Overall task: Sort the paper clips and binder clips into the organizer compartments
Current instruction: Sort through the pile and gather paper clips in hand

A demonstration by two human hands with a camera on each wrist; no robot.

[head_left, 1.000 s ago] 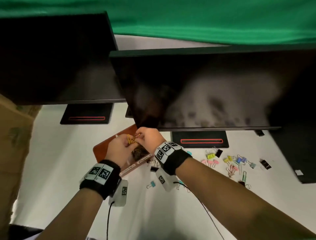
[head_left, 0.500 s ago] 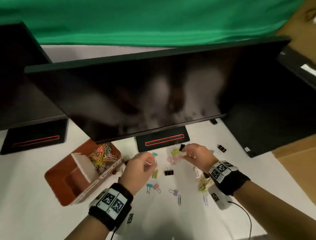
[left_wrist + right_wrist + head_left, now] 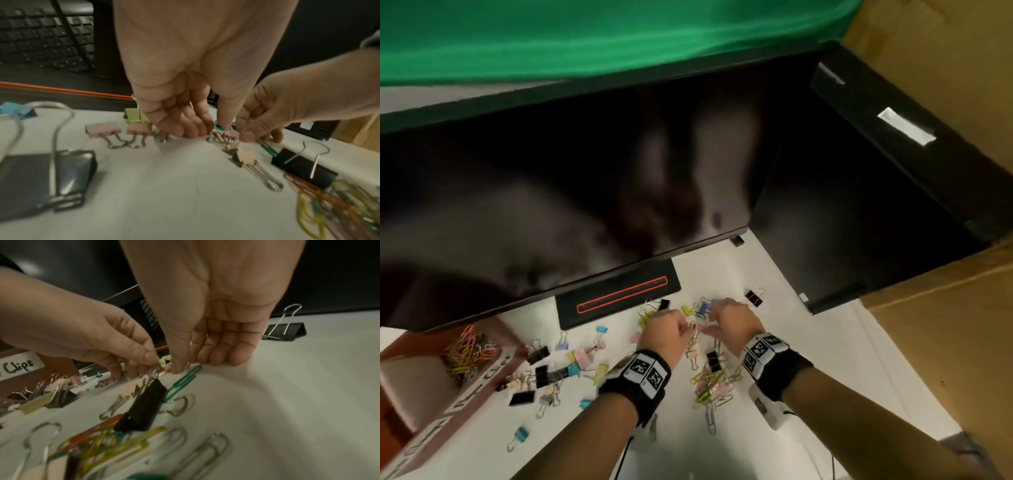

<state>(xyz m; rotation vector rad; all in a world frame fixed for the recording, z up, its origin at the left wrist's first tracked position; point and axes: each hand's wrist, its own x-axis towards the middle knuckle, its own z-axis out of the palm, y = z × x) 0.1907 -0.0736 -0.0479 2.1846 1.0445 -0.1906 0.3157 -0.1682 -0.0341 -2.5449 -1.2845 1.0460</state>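
My left hand (image 3: pixel 681 330) pinches the silver wire handles of a small pink binder clip (image 3: pixel 231 134) low over the white table. My right hand (image 3: pixel 714 323) is right beside it. The right thumb and fingertips are down on the table and pinch the far end of a green paper clip (image 3: pixel 185 382). The brown organizer (image 3: pixel 465 401) stands at the left edge, and one compartment holds coloured paper clips (image 3: pixel 467 351). A loose heap of paper clips (image 3: pixel 712 382) lies under my right wrist. Binder clips (image 3: pixel 541 373) are scattered between the organizer and my hands.
A black monitor (image 3: pixel 551 205) overhangs the back of the table on its stand base (image 3: pixel 616 298). A large black binder clip (image 3: pixel 753 297) lies beyond my right hand. A second dark screen and cardboard (image 3: pixel 945 359) close off the right side. A keyboard (image 3: pixel 41 40) lies behind.
Both hands left the organizer and moved right to the scattered clips. They were apart half a second ago; now their fingertips meet low on the table.
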